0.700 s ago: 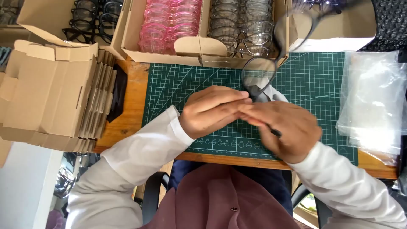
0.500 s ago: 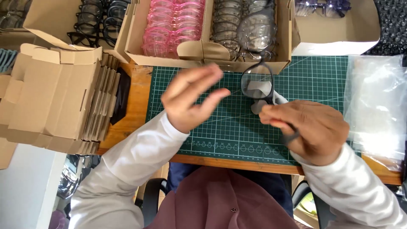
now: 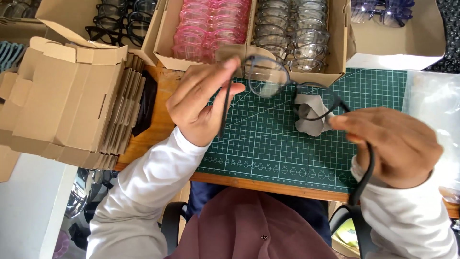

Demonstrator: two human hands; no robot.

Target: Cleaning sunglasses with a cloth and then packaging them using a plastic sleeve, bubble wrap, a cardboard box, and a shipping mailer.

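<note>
The right hand point(image 3: 393, 146) is blurring slightly, and its fingers are covering the hinge of the dark glasses point(image 3: 287, 91), so the exact grip point is hard to make out. The right temple arm is running down past the wrist. The rows of black glasses point(image 3: 120, 19) and purple glasses point(image 3: 378, 9) are being cut off by the top edge.

The left hand point(image 3: 203, 103) is pinching the left corner of the frame, fingers closed on it, with the left temple arm hanging down across the palm. The right hand's fingers are curling shut around the opposite end. The glasses are being held in the air, temples unfolded, above the green cutting mat point(image 3: 268, 144) on the surface. A grey cloth point(image 3: 311, 117) is lying on the mat beneath the lenses. Flat cardboard boxes point(image 3: 62, 100) are standing stacked to the left.
</note>
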